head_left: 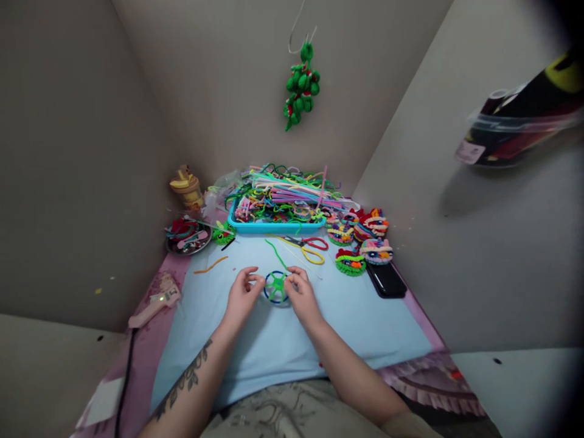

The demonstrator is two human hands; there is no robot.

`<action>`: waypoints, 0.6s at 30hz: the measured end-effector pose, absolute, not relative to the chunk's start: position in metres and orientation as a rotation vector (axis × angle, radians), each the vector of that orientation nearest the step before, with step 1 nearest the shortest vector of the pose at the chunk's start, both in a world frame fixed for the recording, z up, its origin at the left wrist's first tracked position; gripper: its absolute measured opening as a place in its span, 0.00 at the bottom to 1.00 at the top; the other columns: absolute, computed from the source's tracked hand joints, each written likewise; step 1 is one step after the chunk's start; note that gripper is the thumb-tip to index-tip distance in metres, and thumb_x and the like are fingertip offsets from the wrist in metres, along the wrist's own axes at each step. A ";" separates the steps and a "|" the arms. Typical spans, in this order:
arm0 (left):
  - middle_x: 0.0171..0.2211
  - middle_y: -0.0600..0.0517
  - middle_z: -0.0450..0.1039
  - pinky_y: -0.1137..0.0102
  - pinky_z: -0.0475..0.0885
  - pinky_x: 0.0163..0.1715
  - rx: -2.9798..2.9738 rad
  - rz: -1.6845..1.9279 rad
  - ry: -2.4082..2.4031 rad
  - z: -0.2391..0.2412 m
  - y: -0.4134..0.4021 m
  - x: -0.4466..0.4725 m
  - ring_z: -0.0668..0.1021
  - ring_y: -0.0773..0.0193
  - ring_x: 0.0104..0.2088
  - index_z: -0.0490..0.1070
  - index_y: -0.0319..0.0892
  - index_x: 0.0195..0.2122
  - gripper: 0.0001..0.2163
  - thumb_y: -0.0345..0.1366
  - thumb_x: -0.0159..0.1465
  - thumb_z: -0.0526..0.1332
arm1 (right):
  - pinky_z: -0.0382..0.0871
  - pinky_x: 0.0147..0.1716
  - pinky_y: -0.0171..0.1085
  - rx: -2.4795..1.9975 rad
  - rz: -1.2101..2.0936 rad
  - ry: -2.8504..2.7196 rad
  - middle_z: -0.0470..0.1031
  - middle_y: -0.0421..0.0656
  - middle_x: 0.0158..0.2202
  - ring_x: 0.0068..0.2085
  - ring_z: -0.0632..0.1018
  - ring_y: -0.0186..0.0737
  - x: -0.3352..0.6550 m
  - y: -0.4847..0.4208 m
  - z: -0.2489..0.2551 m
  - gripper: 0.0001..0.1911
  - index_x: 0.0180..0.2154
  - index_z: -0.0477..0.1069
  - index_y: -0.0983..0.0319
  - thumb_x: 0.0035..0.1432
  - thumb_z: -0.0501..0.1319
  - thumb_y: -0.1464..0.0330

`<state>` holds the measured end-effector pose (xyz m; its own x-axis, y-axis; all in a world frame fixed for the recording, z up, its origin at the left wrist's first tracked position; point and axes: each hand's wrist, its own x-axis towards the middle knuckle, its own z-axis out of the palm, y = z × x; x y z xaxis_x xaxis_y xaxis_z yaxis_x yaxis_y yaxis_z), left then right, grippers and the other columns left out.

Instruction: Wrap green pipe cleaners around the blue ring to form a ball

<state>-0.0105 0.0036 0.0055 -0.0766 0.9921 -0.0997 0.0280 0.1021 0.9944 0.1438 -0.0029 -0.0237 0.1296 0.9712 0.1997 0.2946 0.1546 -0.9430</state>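
Blue ring (pixel 276 287) with green spokes crossing its middle lay low over the pale blue cloth (pixel 274 347), right in front of you and between your two hands. Your left hand (pixel 241 296) pinched its left rim with fingertips drawn close together, and your right hand (pixel 302 295) pinched the right rim the same way, so both hands were narrowed down onto it. A loose green strand (pixel 275 251) ran up and away from the ring toward the far side of the cloth.

Just beyond your right hand lay the scissors (pixel 312 244) with red handles, touching a yellow loop (pixel 314 255). Behind them stood a teal tray (pixel 274 229) heaped with pipe cleaners (pixel 287 191) in many colours. To the right of the tray sat a cluster of finished fuzzy faces (pixel 350 263), and a black phone (pixel 385 280) lay just beside the nearest of them.

On your left an orange strand (pixel 210 265) lay alone on the cloth, well apart from the ring. Farther back was a round metal dish (pixel 188 240) holding scraps, with a yellow figure (pixel 186 185) behind it. A pink glue gun (pixel 155 304) rested at the left edge, its cord trailing toward you. A green beaded ornament (pixel 301 85) hung on the wall above the tray.
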 end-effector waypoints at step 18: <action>0.19 0.57 0.70 0.76 0.63 0.24 1.098 1.150 1.323 0.000 -0.011 0.007 0.70 0.71 0.20 0.65 0.39 0.44 0.22 0.38 0.48 0.65 | 0.60 0.48 0.40 -1.338 0.774 -1.374 0.66 0.45 0.41 0.47 0.68 0.41 0.132 -0.009 -0.017 0.07 0.25 0.69 0.60 0.54 0.56 0.68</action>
